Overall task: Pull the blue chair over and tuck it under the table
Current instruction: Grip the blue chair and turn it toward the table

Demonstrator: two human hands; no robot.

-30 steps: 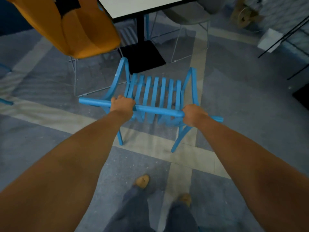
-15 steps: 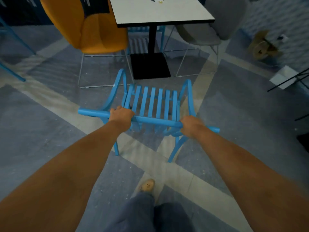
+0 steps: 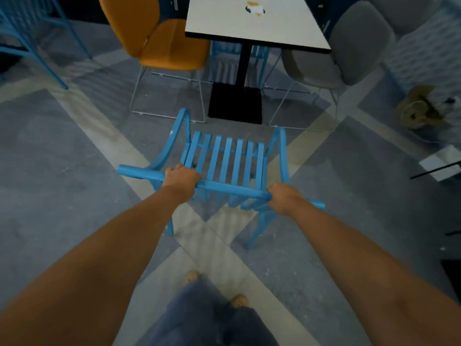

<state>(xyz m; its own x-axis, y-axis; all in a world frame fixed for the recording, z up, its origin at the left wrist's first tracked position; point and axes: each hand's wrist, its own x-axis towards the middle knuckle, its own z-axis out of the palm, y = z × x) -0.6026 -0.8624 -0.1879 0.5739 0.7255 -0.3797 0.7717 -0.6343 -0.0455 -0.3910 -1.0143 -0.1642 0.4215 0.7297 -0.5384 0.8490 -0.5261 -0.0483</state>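
Before table (image 3: 249, 26) | blue chair (image 3: 225, 161) seat faces it | hands grip top rail

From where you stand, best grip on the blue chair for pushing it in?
Take the blue chair by its top back rail, from behind. The rail runs crosswise nearest you, and the seat faces the table. Left hand and right hand already wrap it, spread apart.

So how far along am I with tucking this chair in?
Done: the chair is lined up facing the table. In hand: left hand and right hand grip its top rail. Left: the seat is short of the table's black base, so it needs pushing in between the orange chair and grey chair.
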